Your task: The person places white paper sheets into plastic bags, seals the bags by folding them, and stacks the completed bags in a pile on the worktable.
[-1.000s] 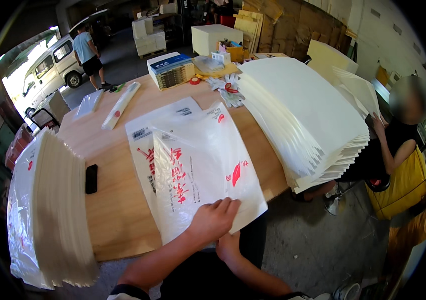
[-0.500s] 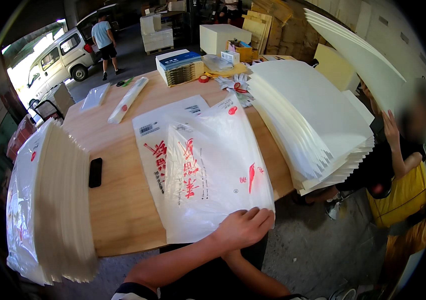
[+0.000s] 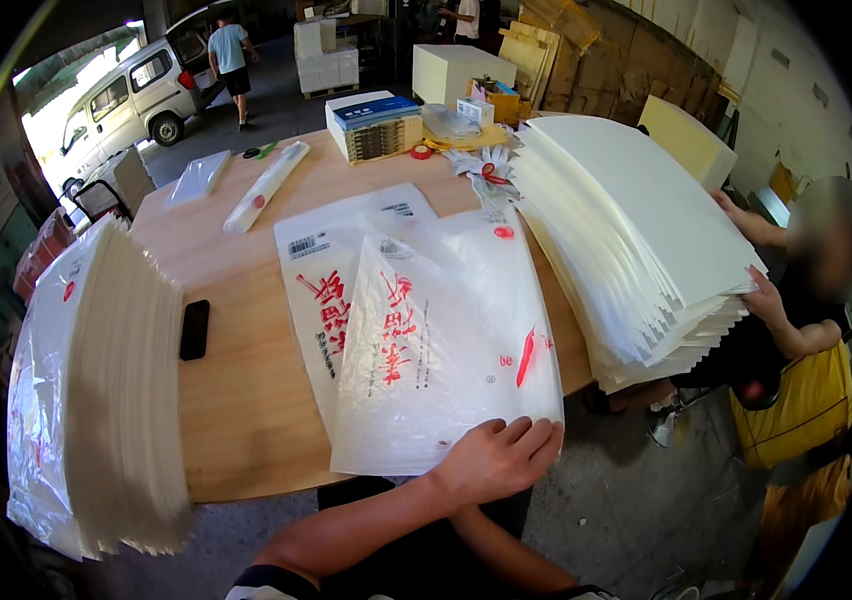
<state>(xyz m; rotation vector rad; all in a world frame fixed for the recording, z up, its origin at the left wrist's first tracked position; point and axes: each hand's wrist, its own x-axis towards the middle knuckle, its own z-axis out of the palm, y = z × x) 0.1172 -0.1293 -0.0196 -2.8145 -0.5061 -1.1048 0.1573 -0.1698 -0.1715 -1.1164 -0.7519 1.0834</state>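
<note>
Printed translucent bag on worktop: left hand clamped on near-right corner; right hand hidden, grip cannot be told.

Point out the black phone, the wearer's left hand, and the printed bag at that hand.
Black phone (image 3: pixel 194 330): head view, middle of its upper face.
Left hand (image 3: pixel 498 458): head view, back of the hand.
Printed bag (image 3: pixel 456 395): head view, unprinted stretch between its red markings.
</note>
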